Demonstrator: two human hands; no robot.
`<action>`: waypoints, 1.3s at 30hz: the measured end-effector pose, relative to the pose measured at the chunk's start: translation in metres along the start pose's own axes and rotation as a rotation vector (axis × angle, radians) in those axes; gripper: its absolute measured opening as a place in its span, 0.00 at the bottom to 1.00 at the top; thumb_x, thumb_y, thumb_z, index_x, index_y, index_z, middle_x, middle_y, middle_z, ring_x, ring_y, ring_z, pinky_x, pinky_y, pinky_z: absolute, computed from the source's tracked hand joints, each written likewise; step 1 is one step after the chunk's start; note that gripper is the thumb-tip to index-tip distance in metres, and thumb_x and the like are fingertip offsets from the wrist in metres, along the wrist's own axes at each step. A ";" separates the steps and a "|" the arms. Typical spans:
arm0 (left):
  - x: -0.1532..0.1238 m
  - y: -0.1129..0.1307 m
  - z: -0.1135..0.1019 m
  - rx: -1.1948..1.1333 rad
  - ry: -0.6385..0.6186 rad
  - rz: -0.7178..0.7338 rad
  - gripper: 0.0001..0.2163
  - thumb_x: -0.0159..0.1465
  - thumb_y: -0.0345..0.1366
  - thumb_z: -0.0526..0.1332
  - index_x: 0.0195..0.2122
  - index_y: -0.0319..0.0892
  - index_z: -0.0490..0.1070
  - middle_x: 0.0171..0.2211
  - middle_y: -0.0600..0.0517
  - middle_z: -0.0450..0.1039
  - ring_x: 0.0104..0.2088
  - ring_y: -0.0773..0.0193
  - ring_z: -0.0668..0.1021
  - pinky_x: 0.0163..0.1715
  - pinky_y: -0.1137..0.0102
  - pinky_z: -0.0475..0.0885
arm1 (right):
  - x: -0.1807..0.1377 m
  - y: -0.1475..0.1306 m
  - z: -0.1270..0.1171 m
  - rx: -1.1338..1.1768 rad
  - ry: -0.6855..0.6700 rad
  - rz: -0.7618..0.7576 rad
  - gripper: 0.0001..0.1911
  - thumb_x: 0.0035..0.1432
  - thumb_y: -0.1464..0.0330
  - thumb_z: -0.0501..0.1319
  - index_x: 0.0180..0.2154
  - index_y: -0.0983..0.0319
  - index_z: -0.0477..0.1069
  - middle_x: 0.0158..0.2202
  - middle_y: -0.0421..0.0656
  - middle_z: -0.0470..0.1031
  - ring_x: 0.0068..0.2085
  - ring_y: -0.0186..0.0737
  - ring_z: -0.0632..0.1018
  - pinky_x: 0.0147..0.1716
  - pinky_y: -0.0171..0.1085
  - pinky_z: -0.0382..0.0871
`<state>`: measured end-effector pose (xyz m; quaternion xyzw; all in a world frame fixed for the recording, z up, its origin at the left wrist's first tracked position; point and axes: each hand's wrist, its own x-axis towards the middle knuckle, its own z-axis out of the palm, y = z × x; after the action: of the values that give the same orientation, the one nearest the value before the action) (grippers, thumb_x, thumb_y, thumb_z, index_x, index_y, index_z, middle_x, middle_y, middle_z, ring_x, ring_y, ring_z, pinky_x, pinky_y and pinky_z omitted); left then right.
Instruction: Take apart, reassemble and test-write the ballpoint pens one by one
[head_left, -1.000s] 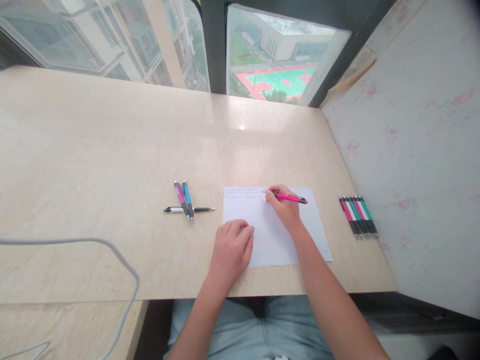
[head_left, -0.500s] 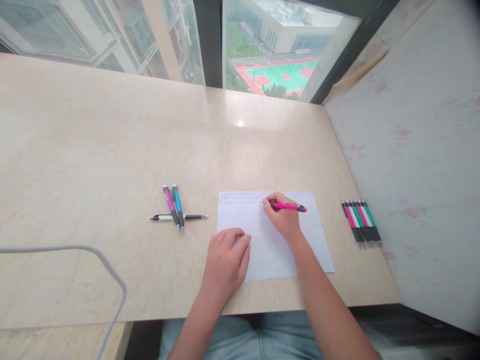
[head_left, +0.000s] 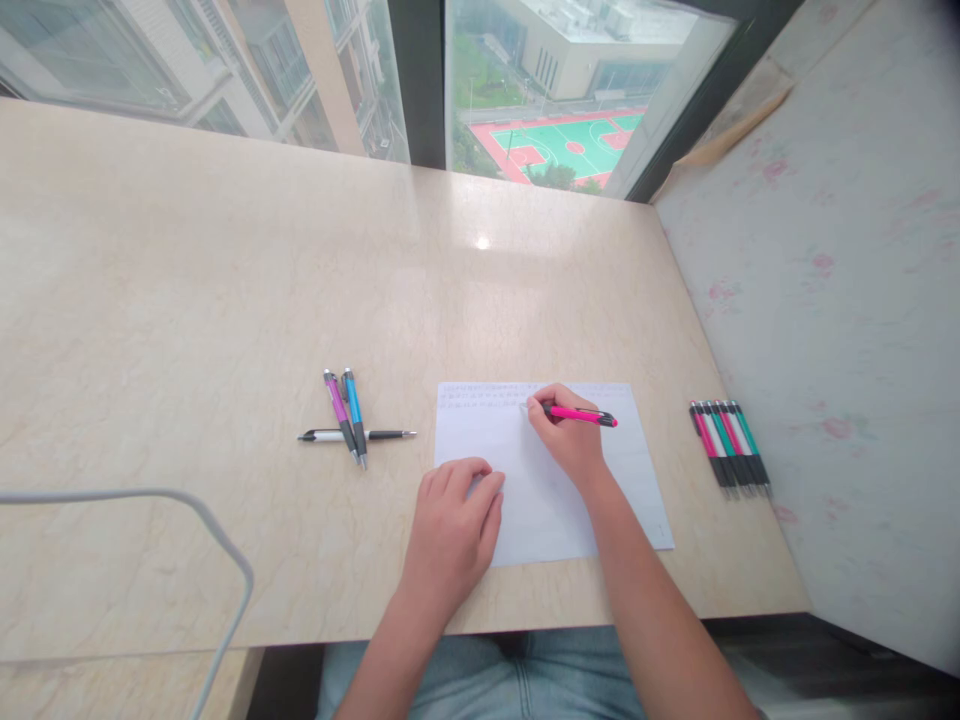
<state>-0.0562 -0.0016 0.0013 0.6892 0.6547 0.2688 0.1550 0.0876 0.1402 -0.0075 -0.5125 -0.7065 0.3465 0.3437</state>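
Note:
My right hand [head_left: 568, 432] pinches a pink pen [head_left: 579, 414] with a black grip, its tip against a sheet of white paper [head_left: 551, 520]. Rows of small handwriting, too fine to read, run along the top of the sheet. My left hand [head_left: 456, 515] rests on the paper's left edge, fingers loosely bent and nothing visible in them. To its left, a purple pen [head_left: 339, 408] and a blue pen [head_left: 355, 410] lie across a white-and-black pen [head_left: 322, 436].
A row of several pink, white and green pens [head_left: 727, 448] lies at the right, near the flowered wall [head_left: 840, 350]. A grey cable [head_left: 180, 497] curves over the table's [head_left: 225, 300] left front. Windows [head_left: 555, 60] border the far edge.
The right hand and pink pen have shifted very slightly to the right along the writing line. The view has moved a little; the left hand stays on the paper.

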 end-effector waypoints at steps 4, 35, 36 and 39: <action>0.000 0.000 0.000 -0.002 -0.003 -0.006 0.09 0.65 0.30 0.56 0.45 0.44 0.71 0.43 0.46 0.72 0.44 0.55 0.72 0.45 0.58 0.66 | 0.000 -0.001 0.000 -0.028 -0.001 0.006 0.08 0.57 0.66 0.59 0.26 0.59 0.70 0.22 0.37 0.71 0.22 0.33 0.67 0.23 0.34 0.60; 0.000 0.000 -0.001 -0.009 -0.011 -0.011 0.09 0.65 0.31 0.56 0.44 0.44 0.71 0.43 0.46 0.72 0.44 0.55 0.72 0.45 0.58 0.66 | 0.000 -0.001 0.001 -0.060 0.018 0.012 0.08 0.58 0.67 0.59 0.27 0.59 0.70 0.22 0.37 0.71 0.23 0.33 0.68 0.24 0.33 0.62; 0.000 0.000 -0.001 -0.010 -0.010 -0.011 0.09 0.65 0.31 0.56 0.44 0.44 0.71 0.43 0.46 0.72 0.44 0.55 0.72 0.45 0.58 0.66 | 0.000 -0.001 0.001 -0.057 0.019 0.017 0.08 0.58 0.66 0.59 0.27 0.59 0.70 0.22 0.37 0.71 0.23 0.33 0.69 0.24 0.33 0.62; 0.000 0.000 -0.001 -0.015 -0.010 -0.008 0.09 0.65 0.31 0.56 0.44 0.44 0.71 0.43 0.46 0.71 0.44 0.56 0.72 0.45 0.58 0.66 | 0.000 -0.001 0.001 -0.059 0.008 0.013 0.08 0.58 0.66 0.59 0.27 0.59 0.70 0.23 0.37 0.72 0.24 0.34 0.70 0.25 0.34 0.62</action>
<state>-0.0565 -0.0016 0.0021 0.6866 0.6548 0.2696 0.1646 0.0865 0.1399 -0.0066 -0.5285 -0.7116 0.3255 0.3290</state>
